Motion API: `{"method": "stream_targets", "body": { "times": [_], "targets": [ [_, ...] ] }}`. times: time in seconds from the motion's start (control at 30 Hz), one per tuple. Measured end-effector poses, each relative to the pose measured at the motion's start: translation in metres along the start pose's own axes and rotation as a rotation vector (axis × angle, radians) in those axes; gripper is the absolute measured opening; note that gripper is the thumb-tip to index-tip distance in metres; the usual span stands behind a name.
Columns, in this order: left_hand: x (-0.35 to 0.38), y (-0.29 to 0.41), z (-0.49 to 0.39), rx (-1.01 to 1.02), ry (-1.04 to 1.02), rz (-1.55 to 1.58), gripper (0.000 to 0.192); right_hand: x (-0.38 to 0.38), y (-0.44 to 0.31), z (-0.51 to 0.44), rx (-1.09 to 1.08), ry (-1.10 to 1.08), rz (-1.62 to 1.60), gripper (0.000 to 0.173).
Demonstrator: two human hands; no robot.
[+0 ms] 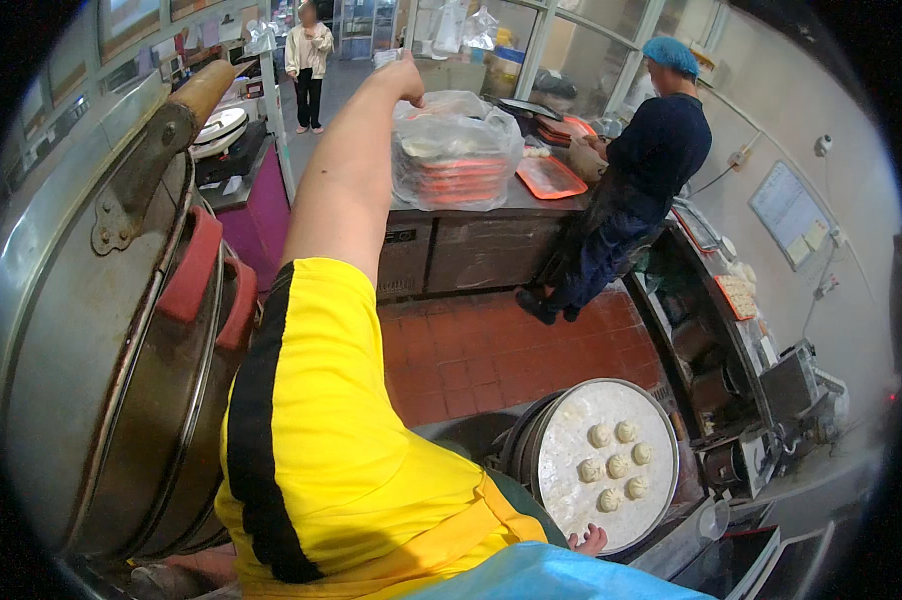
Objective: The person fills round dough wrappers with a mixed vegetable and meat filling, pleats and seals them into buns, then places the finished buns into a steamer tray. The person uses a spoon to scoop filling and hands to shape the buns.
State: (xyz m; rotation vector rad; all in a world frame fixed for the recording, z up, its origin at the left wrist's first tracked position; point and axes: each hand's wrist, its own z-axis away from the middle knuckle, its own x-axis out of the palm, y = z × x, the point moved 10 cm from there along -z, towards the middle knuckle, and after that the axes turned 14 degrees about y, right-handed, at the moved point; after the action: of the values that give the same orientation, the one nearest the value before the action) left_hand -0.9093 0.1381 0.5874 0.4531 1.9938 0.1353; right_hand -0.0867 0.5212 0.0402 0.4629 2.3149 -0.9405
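My left arm stretches out towards the wall of windows, and my left hand (402, 81) has one finger extended, with nothing visible in it. In the view it overlaps the edge of a clear plastic bag (458, 139) over stacked orange trays (462, 184). At the lower right, my right hand (590, 539) shows only its fingers, slightly apart, beside the near rim of a round steamer tray (560, 480); whether they touch it is unclear. Several pleated buns (617, 466) sit on this tray, which rests on a dark round stack.
Large metal steamer lids or pans with red handles (190, 266) stand close at left. A co-worker in a blue hair cover (653, 142) stands at the counter (496, 217) by an orange tray (551, 177). Another person (308, 56) stands in the passage. A shelved bench (702, 322) lines the right wall.
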Motion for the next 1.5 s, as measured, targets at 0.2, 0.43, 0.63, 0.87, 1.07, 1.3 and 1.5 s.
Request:
{"method": "stream_targets", "body": {
  "times": [0.2,0.43,0.63,0.87,1.07,1.3,1.5],
  "targets": [
    [-0.004,-0.003,0.009,0.033,-0.03,0.013,0.121,0.0,-0.021,-0.008,0.046,-0.061,0.015,0.058],
    [0.001,0.0,0.009,0.024,-0.025,0.004,0.123,-0.009,-0.043,-0.011,0.218,-0.185,-0.006,0.047],
    [0.056,0.011,-0.011,0.094,0.008,-0.005,0.123,-0.033,-0.083,-0.03,0.239,-0.101,0.004,0.054],
    [0.279,0.144,0.178,0.44,-0.409,0.372,0.054,-0.114,-0.127,-0.043,0.391,0.073,0.096,0.049],
    [0.347,0.296,0.586,1.356,-1.023,0.31,0.076,-0.226,-0.172,-0.004,0.419,0.375,0.263,0.049],
    [0.136,0.373,0.905,2.152,-1.149,0.882,0.056,-0.323,-0.208,0.135,0.805,0.761,0.677,0.045],
    [-0.021,0.34,1.038,2.37,-1.234,1.419,0.069,-0.378,-0.246,0.283,1.397,0.962,1.139,0.077]
  ]
}}
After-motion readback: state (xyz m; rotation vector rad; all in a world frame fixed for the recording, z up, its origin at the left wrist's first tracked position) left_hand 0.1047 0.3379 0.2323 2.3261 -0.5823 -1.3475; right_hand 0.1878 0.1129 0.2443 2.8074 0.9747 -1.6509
